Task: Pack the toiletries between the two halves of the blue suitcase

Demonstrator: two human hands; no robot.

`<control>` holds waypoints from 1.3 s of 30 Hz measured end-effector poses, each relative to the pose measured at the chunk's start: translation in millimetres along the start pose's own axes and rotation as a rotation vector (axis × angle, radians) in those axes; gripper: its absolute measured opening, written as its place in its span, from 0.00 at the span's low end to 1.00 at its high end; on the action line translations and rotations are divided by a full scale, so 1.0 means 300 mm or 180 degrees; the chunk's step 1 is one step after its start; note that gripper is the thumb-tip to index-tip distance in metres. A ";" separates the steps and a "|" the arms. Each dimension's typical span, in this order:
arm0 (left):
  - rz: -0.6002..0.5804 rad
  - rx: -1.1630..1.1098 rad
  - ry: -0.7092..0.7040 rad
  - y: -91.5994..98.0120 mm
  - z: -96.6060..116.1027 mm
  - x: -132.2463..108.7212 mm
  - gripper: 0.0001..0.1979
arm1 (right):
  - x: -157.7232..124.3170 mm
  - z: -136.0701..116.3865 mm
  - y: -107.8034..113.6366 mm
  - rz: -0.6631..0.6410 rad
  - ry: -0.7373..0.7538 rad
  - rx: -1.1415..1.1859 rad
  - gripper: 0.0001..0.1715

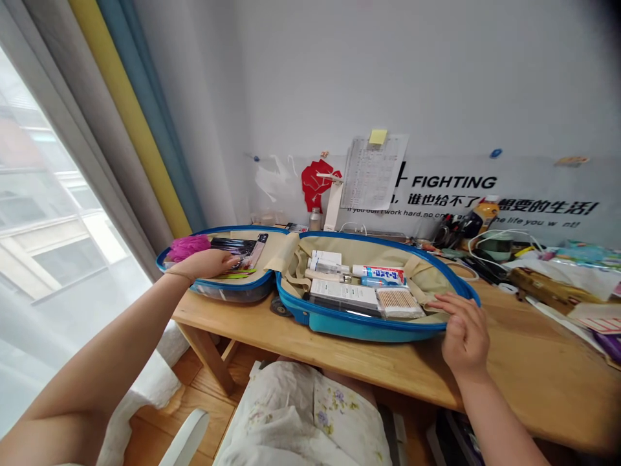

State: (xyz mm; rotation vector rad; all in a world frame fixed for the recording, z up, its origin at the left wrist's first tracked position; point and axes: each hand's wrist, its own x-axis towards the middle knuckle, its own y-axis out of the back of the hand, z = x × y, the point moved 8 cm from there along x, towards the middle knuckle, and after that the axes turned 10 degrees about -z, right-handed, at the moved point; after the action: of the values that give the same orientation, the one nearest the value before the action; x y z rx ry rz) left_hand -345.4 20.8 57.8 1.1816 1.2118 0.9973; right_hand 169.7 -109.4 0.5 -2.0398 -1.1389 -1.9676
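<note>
A blue suitcase [310, 318] lies spread open on a wooden desk, its two halves side by side. Over the left half, my left hand [211, 262] reaches in with fingers extended onto a slim clear package [255, 252] and a dark packet [231, 246]; a purple mesh bath puff [188, 247] is beside the wrist. My right hand [466, 333] rests its outstretched fingers over the right half's rim, holding nothing. That half contains a toothpaste box [379, 272], a pack of cotton swabs [400, 303], a white printed box [343, 293] and small bottles [328, 266].
A white desk lamp [332, 206] stands behind the suitcase. To the right are an orange-capped drink bottle [486, 210], cables, pens and a brown pouch [543, 285]. Curtains [140, 110] hang at the left. A white chair armrest [187, 440] is below.
</note>
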 end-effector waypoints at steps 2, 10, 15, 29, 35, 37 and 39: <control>0.0300 -0.0064 0.0179 0.058 0.015 -0.021 0.29 | -0.001 0.000 -0.001 -0.0005 0.0019 -0.0008 0.22; 0.1062 -0.0937 -0.1606 0.191 0.470 -0.099 0.24 | -0.003 0.019 -0.007 -0.0056 -0.0228 0.0019 0.26; -0.0029 -0.1594 -0.2808 0.059 0.708 -0.048 0.19 | -0.001 0.005 -0.003 -0.0009 -0.0074 0.0011 0.23; -0.0804 -0.0791 -0.2657 -0.046 0.761 0.018 0.21 | -0.003 0.011 -0.004 -0.0041 -0.0129 0.0047 0.23; -0.1598 -0.0850 -0.3207 -0.124 0.823 -0.011 0.19 | 0.000 0.008 -0.004 -0.0103 -0.0138 -0.0022 0.23; -0.1702 -0.0996 -0.3330 -0.127 0.826 -0.014 0.19 | 0.002 0.008 -0.003 -0.0107 -0.0159 -0.0046 0.23; -0.1768 -0.1068 -0.3377 -0.129 0.829 -0.020 0.18 | 0.003 0.006 -0.002 -0.0088 -0.0134 -0.0040 0.23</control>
State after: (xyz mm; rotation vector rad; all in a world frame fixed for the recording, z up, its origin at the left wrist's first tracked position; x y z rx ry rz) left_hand -101.0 -21.0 13.8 0.8206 0.4250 0.0640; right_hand 170.9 -107.7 0.7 -2.0925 -1.1721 -1.9582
